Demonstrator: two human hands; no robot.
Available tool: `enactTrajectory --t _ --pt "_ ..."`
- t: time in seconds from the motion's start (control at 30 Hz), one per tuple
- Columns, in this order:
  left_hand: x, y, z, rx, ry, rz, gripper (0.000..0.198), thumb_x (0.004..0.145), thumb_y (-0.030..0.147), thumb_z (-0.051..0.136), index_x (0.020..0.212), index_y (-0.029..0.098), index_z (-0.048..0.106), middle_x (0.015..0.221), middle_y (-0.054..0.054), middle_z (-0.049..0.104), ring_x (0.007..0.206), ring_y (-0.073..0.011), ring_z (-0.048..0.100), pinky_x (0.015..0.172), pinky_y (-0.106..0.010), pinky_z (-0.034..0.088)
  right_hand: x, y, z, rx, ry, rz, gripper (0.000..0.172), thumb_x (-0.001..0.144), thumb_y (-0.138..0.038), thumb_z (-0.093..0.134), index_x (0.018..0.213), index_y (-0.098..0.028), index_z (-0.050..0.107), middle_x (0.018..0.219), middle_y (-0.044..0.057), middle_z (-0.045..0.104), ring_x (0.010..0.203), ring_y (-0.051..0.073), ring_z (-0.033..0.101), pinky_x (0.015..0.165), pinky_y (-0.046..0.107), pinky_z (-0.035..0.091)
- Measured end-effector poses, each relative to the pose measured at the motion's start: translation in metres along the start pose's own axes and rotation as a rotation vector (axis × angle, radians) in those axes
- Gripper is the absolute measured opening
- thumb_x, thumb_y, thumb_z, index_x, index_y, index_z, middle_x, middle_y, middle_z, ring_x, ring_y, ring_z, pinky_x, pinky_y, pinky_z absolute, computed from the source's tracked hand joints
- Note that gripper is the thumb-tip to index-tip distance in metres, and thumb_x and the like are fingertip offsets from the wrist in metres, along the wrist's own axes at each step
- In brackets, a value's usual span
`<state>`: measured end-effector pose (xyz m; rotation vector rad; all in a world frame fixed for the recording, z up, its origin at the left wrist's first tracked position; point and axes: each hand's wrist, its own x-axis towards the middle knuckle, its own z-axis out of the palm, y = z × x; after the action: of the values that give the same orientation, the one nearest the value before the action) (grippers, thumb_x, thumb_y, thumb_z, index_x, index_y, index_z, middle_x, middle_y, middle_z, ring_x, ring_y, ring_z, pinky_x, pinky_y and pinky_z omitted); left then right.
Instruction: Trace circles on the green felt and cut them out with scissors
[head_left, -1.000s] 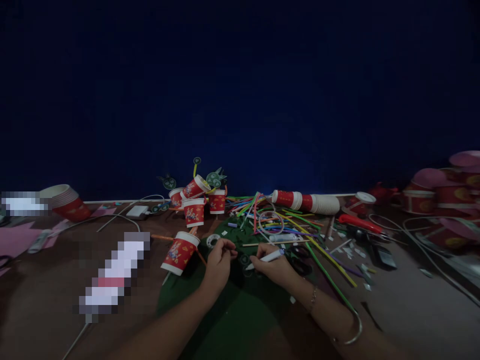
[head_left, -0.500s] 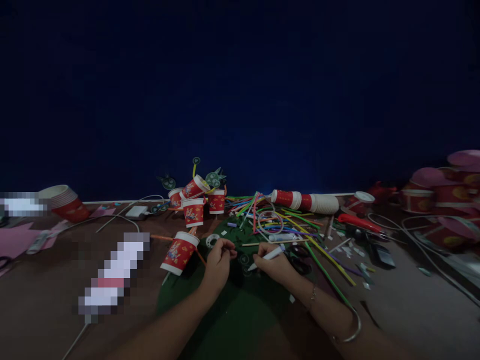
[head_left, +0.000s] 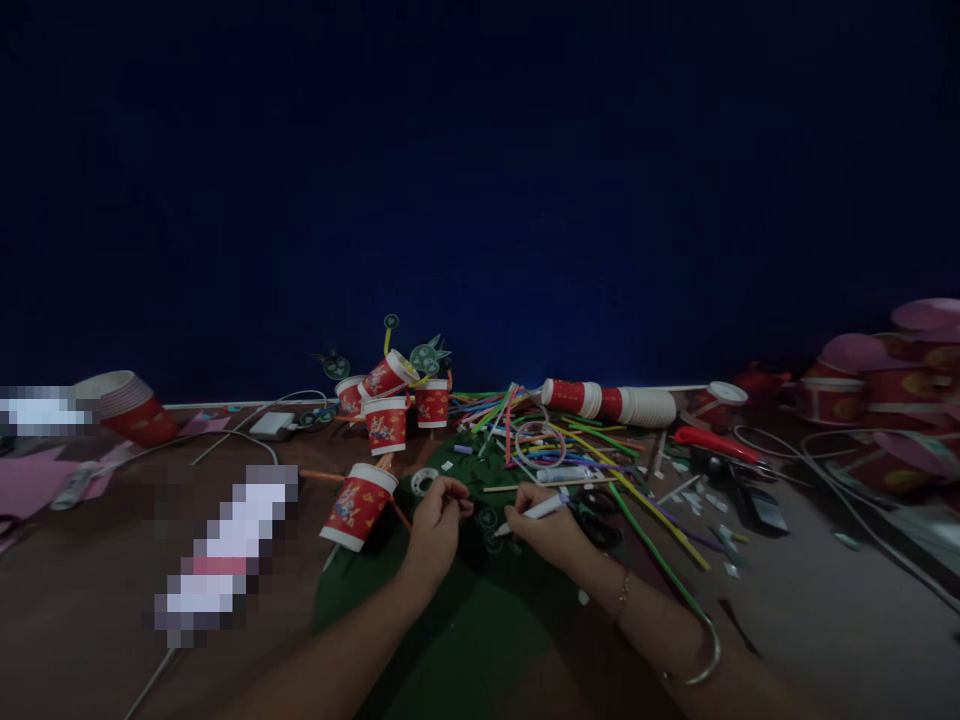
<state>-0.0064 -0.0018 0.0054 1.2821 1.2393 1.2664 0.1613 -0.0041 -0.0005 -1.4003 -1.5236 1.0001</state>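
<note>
My right hand [head_left: 553, 532] is closed around a white marker [head_left: 546, 507], its tip pointing down and left onto dark paper [head_left: 489, 520] with pale round drawings. To the left of that paper, my left hand [head_left: 439, 518] has thumb and fingers drawn together near its edge; whatever lies between them is too dark to make out. A roll of tape [head_left: 425, 480] lies just behind my left hand. A red paper cup [head_left: 358, 507] with straw limbs leans beside it. Dark-handled scissors [head_left: 604, 512] lie by my right wrist.
Coloured pipe cleaners or straws [head_left: 592, 450] spread behind my hands. More decorated cups [head_left: 387, 425] stand at back left, and a row of stacked cups [head_left: 607, 402] lies at the back. A red-handled tool [head_left: 716, 443], paper scraps and cables are on the right.
The marker tip has shifted slightly left and down over the drawing on the dark paper. My left hand stays almost still.
</note>
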Motion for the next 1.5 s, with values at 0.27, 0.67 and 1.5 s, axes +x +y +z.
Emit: enactTrajectory --t 0.27,0.67,1.5 --pt "0.001 0.0003 -0.0003 0.0 -0.009 0.0 0.011 0.07 0.019 0.046 0.076 0.018 0.055 0.071 0.0 0.057 0.07 -0.0145 0.059 0.07 -0.031 0.052 0.0004 0.0011 0.0004 -0.006 0.024 0.005 0.018 0.065 -0.023 0.05 0.052 -0.022 0.038 0.04 -0.007 0.044 0.04 0.009 0.038 0.04 0.02 0.026" --pt "0.0013 -0.002 -0.0005 0.003 -0.008 0.007 0.01 0.07 0.018 0.046 0.075 0.018 0.055 0.072 0.001 0.057 0.07 -0.0141 0.06 0.07 -0.031 0.052 -0.0005 -0.002 -0.0011 -0.005 0.001 -0.023 0.019 0.061 -0.02 0.051 0.049 -0.021 0.036 0.043 -0.006 0.04 0.044 0.009 0.037 0.042 0.019 0.026" --pt "0.0004 0.004 0.001 0.004 -0.009 -0.011 0.011 0.068 0.018 0.046 0.075 0.018 0.055 0.072 0.001 0.056 0.07 -0.0136 0.059 0.07 -0.03 0.052 -0.0012 -0.0041 -0.0032 0.018 0.024 0.038 0.019 0.065 -0.025 0.051 0.052 -0.022 0.039 0.039 -0.005 0.048 0.04 0.009 0.04 0.041 0.02 0.028"
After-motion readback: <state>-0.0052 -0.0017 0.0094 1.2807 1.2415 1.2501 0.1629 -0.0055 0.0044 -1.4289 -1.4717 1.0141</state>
